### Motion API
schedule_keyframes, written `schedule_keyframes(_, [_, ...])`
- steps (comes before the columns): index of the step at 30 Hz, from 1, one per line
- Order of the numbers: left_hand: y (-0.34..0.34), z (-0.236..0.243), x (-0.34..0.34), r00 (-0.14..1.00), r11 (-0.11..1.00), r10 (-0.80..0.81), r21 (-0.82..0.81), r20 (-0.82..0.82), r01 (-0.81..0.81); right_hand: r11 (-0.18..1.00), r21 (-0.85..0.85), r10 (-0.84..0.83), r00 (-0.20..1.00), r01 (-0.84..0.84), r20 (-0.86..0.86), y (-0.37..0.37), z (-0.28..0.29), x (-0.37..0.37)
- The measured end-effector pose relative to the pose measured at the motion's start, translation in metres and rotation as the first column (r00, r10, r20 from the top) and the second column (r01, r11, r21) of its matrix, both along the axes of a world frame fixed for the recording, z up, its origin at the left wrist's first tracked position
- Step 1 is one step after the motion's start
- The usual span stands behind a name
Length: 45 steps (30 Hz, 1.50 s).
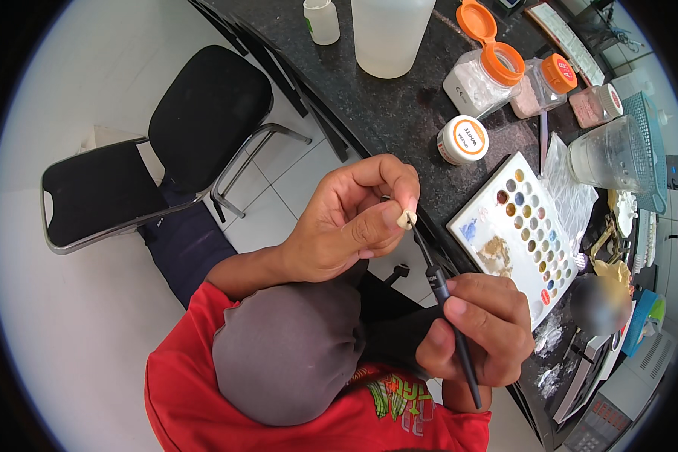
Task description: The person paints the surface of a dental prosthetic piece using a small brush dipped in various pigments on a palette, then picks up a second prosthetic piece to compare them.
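Note:
Between the thumb and fingers of my left hand (354, 215) is a small cream-white tooth crown (406, 219), raised over the gap beside the bench edge. My right hand (482, 328) grips a thin brush (438, 282) by its black handle, like a pen. Its slim metal neck slants up to the crown, and the tip meets the crown's near side; the bristles are too small to make out. To the right of both hands, a white palette (478, 215) with rows of coloured wells and smears of blue and brown lies on the bench.
On the dark bench (331, 75) stand a white lidded jar (463, 141), an open powder jar (478, 83) with orange lid, other pink-powder jars (539, 90), a large whitish bottle (392, 38) and a clear plastic cup (606, 158). Black chairs (207, 113) are at left.

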<state>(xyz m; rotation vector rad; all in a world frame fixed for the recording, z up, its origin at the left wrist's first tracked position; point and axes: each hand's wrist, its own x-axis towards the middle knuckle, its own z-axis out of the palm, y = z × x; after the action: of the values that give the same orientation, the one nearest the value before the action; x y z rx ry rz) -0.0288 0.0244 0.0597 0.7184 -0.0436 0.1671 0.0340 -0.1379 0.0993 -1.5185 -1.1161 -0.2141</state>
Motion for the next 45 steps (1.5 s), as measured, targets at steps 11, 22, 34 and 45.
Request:
schedule_keyframes(11, [-0.0001,0.0002,-0.0005,1.0,1.0,0.009,0.001,-0.004,-0.009,1.0,-0.001,0.031,0.999,-0.031,0.014,-0.0009,0.0003,0.0011])
schedule_keyframes(22, [0.0,-0.0001,-0.0005,1.0,1.0,0.011,-0.005,-0.016,-0.011,0.998,-0.047,0.045,0.997,-0.042,0.07,-0.0055,-0.0026,0.0017])
schedule_keyframes(34, [0.0002,-0.0002,-0.0005,1.0,1.0,0.007,-0.013,-0.011,-0.008,1.0,-0.017,0.013,0.999,-0.013,0.044,-0.0045,-0.0018,0.0006])
schedule_keyframes(45, [0.0009,-0.0017,-0.0005,1.0,1.0,0.007,0.001,-0.002,-0.007,1.0,0.0,-0.017,0.999,0.017,0.029,-0.0038,-0.0021,-0.0004])
